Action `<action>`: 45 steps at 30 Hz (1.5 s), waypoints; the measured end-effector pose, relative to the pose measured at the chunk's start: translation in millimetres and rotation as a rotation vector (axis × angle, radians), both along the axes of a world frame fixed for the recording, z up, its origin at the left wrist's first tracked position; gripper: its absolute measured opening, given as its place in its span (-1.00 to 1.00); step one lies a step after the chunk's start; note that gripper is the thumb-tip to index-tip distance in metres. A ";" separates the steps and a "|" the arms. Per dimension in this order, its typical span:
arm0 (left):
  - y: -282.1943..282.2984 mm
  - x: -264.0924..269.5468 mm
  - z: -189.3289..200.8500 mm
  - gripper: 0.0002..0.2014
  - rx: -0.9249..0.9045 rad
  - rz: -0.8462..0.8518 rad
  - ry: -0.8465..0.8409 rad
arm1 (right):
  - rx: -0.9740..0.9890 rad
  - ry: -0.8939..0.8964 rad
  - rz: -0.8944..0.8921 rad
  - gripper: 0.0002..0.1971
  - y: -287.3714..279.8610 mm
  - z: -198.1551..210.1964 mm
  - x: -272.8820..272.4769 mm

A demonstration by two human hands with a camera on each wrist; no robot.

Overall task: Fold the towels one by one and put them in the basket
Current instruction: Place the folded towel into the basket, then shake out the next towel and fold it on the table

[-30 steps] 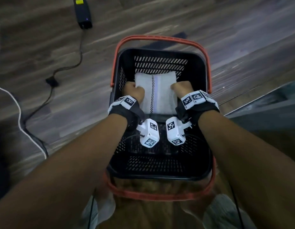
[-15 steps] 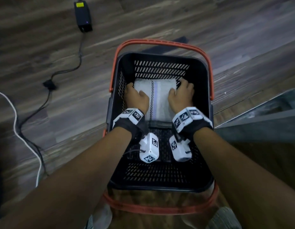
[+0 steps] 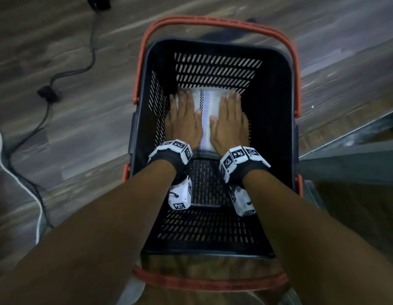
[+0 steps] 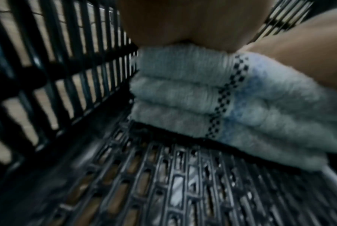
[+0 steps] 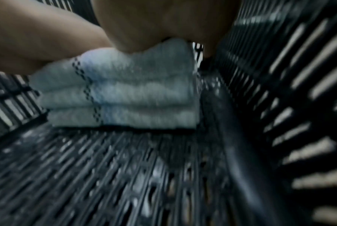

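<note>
A folded white towel [image 3: 207, 111] with a dark checked stripe and a pale blue band lies on the floor of the black basket [image 3: 272, 133], toward its far end. My left hand [image 3: 183, 119] lies flat on the towel's left half, fingers straight. Flat on the right half lies my right hand [image 3: 229, 122], pressing in the same way. In the left wrist view the towel [image 4: 183, 94] shows as a stack of several folded layers under my palm. The right wrist view gives the same stack [image 5: 134, 94] close to the basket's right wall.
The basket has orange handles [image 3: 215, 22] and stands on a wood-grain floor [image 3: 59, 139]. A black power adapter with cable [image 3: 90, 62] and a white cord [image 3: 2, 155] lie on the floor to the left. A grey ledge [image 3: 354, 155] runs along the right.
Both hands held the towel's sides in fists a second ago. They have lowered it to the basket floor, let go, and now lie flat on top of it.
</note>
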State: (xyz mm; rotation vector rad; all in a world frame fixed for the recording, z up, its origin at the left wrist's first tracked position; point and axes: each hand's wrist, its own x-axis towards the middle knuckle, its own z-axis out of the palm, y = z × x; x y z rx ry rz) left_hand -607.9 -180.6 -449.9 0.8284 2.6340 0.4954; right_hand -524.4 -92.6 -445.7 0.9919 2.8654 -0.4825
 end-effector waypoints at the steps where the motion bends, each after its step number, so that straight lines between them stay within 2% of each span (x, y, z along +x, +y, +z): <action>1: -0.4 1.1 -4.5 -0.42 0.011 0.000 0.040 | 0.008 0.017 -0.009 -0.37 -1.2 -3.9 0.1; 5: 0.4 2.9 -10.9 -0.42 0.012 0.002 0.099 | 0.037 0.068 -0.028 -0.37 -2.0 -11.2 -0.1; 8: 0.8 3.5 -1.7 -0.41 -0.006 -0.014 0.069 | 0.025 0.004 -0.013 -0.37 -1.4 -2.2 -0.7; 10: -1.1 2.0 10.2 -0.40 -0.064 -0.047 -0.002 | -0.015 -0.069 0.004 -0.37 0.0 10.1 -1.5; 13: -8.8 4.0 45.5 -0.39 -0.274 -0.146 -0.162 | -0.146 -0.253 0.022 -0.35 0.3 40.2 -0.2; 16: -22.3 17.2 98.6 -0.55 -0.449 -0.270 -0.187 | -0.213 -0.453 0.084 -0.47 -2.3 89.8 8.4; 18: -32.8 26.2 133.3 -0.65 -0.471 -0.314 -0.222 | -0.259 -0.507 0.143 -0.58 -6.1 126.4 18.9; 20: -42.3 34.0 170.3 -0.67 -0.439 -0.324 -0.237 | -0.290 -0.510 0.156 -0.59 -10.7 164.5 33.1; 25: -51.3 48.7 292.2 -0.62 -0.313 -0.327 -0.099 | -0.177 -0.389 0.141 -0.69 -13.2 289.6 69.6; 27: -55.5 59.3 348.5 -0.67 -0.234 -0.347 0.010 | -0.140 -0.325 0.121 -0.69 -14.4 344.2 87.2; 29: -62.4 75.2 404.3 -0.63 -0.143 -0.366 0.104 | -0.078 -0.230 0.077 -0.76 -18.6 398.5 109.1; 32: -74.9 104.6 477.6 -0.65 -0.032 -0.382 0.192 | 0.035 -0.134 0.014 -0.61 -28.2 473.9 148.6; 34: -79.6 125.1 515.0 -0.64 -0.001 -0.406 0.248 | 0.085 -0.088 -0.014 -0.61 -33.8 514.2 177.0; 39: -89.5 185.1 579.8 -0.61 0.067 -0.524 0.376 | 0.140 -0.012 -0.097 -0.61 -47.2 576.7 251.1; 45: -71.2 241.7 610.2 -0.58 0.134 -0.697 0.427 | 0.191 0.040 -0.242 -0.59 -61.2 618.3 340.8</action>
